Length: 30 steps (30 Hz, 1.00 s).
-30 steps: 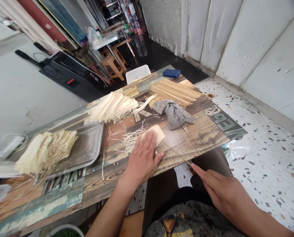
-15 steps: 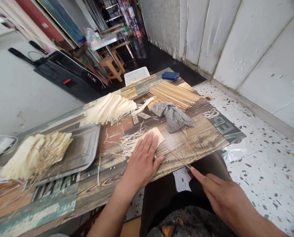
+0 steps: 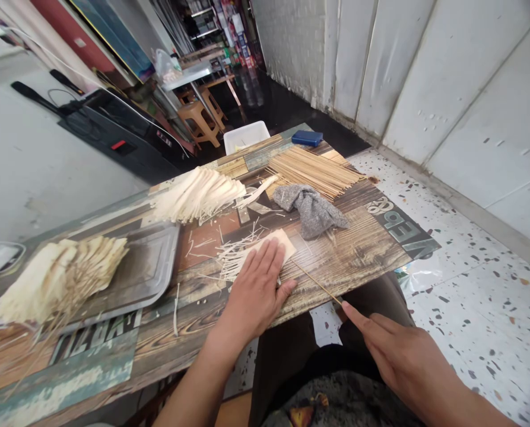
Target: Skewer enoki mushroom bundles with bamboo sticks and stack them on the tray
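Note:
My left hand (image 3: 258,281) lies flat, fingers stretched out, on a pale flat piece of enoki mushroom (image 3: 286,242) whose thin strands fan out to the left. Pinched in my right hand (image 3: 392,341), beyond the table's front edge, is a thin bamboo skewer (image 3: 314,281). Its far end meets the mushroom's right edge by my left hand; whether the tip is inside cannot be seen. Behind the left hand, a row of similar mushroom pieces (image 3: 197,193) rests on the table. Bamboo skewers (image 3: 316,169) lie in a pile beyond a crumpled grey cloth (image 3: 311,210).
A clear plastic tray (image 3: 158,273) at left carries more mushroom pieces (image 3: 60,276). Loose strands litter the wood-patterned table (image 3: 167,356). A blue box (image 3: 307,138) sits at the far corner, near a white container (image 3: 247,135). Stools (image 3: 197,124) stand farther back.
The view has shifted slightly, moving the tray leftward in the picture. Both hands keep nearly the same positions, the left on the mushroom and the right on the skewer.

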Motion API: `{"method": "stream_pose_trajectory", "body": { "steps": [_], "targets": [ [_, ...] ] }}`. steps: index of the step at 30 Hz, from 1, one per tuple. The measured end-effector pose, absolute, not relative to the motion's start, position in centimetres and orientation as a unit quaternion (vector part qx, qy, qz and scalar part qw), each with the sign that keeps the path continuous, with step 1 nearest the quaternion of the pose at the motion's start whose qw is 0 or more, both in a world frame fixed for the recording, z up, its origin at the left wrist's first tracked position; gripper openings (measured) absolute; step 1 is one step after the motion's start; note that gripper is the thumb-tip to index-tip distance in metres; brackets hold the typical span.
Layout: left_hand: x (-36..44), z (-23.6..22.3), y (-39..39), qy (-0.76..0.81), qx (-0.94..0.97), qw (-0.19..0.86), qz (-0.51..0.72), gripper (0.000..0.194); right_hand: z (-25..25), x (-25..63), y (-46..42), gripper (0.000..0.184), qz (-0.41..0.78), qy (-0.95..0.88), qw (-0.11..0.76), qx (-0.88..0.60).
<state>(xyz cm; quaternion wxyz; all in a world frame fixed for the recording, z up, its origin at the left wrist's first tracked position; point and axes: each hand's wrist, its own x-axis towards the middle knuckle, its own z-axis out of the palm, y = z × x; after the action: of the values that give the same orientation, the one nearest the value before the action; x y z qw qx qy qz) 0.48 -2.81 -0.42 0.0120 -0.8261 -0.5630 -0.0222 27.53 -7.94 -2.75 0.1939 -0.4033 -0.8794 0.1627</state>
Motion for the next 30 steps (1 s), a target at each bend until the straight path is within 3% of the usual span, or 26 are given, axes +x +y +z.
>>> {"method": "stream_pose_trajectory", "body": {
  "steps": [30],
  "targets": [
    [0.49,-0.31,-2.71,-0.565,-0.825,0.008,-0.018,0.064,-2.84,27.45,-7.97,0.049,0.159,-0.878,0.2,-0.405]
  ]
}}
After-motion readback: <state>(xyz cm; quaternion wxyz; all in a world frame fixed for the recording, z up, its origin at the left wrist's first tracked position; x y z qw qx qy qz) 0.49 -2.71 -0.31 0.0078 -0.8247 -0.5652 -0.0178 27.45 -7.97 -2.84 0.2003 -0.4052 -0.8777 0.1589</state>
